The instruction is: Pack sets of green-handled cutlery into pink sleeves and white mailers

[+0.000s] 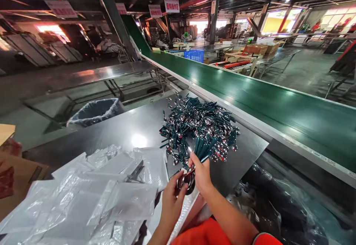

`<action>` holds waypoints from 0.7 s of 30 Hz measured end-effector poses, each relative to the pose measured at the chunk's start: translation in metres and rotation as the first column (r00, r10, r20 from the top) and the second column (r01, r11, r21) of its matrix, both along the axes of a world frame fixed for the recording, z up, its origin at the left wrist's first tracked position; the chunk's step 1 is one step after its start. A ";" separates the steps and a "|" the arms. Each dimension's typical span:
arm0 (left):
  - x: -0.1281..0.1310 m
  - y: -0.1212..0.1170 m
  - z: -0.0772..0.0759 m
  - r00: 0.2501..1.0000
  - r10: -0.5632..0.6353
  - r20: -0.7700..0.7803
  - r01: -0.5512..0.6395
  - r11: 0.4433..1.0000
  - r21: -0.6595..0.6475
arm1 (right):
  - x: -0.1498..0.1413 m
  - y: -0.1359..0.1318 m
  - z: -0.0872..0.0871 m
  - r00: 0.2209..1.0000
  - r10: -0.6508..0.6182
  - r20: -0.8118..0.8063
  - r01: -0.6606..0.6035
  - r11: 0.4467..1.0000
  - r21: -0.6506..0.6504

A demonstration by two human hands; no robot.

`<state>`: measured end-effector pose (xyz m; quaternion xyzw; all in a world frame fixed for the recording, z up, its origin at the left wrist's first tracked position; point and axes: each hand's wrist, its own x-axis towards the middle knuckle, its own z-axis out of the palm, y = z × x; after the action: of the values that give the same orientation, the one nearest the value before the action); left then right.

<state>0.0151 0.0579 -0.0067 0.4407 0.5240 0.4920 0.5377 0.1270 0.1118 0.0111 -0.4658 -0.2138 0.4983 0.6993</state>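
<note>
A large heap of spoons (198,126) with dark green handles and shiny metal bowls lies on a steel table (125,126). My right hand (201,174) grips a small bundle of these spoons (201,150) at the near edge of the heap, with the handles sticking up and away from me. My left hand (172,204) cups the metal bowls of the bundle from below. Just left of my hands lies a loose pile of clear plastic bubble bags (97,193).
A green conveyor belt (278,100) with a pale rail runs along the table's right side. Black plastic sheeting (278,208) lies below it. A lined bin (96,111) stands beyond the table, and a cardboard box (16,178) sits at far left. Benches and a blue crate (194,55) stand farther off.
</note>
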 end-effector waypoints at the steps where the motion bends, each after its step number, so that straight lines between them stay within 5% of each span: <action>1: -0.001 0.000 -0.001 0.998 0.011 -0.061 -0.010 1.000 0.016 | 0.000 -0.001 0.000 1.000 0.002 0.005 -0.002 1.000 0.003; 5: -0.006 0.003 -0.004 0.952 -0.070 -0.297 0.100 0.991 0.087 | -0.002 -0.005 -0.002 0.999 0.029 -0.039 -0.027 0.999 0.030; 8: -0.005 0.005 -0.002 0.946 -0.058 -0.318 0.102 0.987 0.124 | -0.005 -0.007 -0.003 0.994 0.036 -0.101 -0.029 0.998 0.062; 11: 0.005 0.004 0.003 0.993 0.051 -0.104 -0.045 0.997 0.056 | -0.009 -0.009 -0.001 0.985 0.066 -0.156 -0.048 0.992 0.117; 13: 0.015 0.002 0.008 0.985 0.100 0.140 -0.085 0.990 -0.111 | -0.012 -0.011 0.000 0.987 0.087 -0.137 -0.064 0.984 0.168; 16: 0.028 0.000 0.018 0.857 0.244 0.453 -0.048 0.915 -0.401 | -0.013 -0.016 -0.001 0.991 0.122 -0.050 -0.109 0.971 0.212; 21: 0.026 0.009 0.030 0.665 0.481 0.571 -0.008 0.770 -0.638 | -0.017 -0.026 -0.008 0.966 0.225 0.125 -0.243 0.958 0.152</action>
<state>0.0414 0.0672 0.0233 -0.0504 0.4581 0.5067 0.7286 0.1104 0.0853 0.0036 -0.4031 -0.3451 0.5326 0.6593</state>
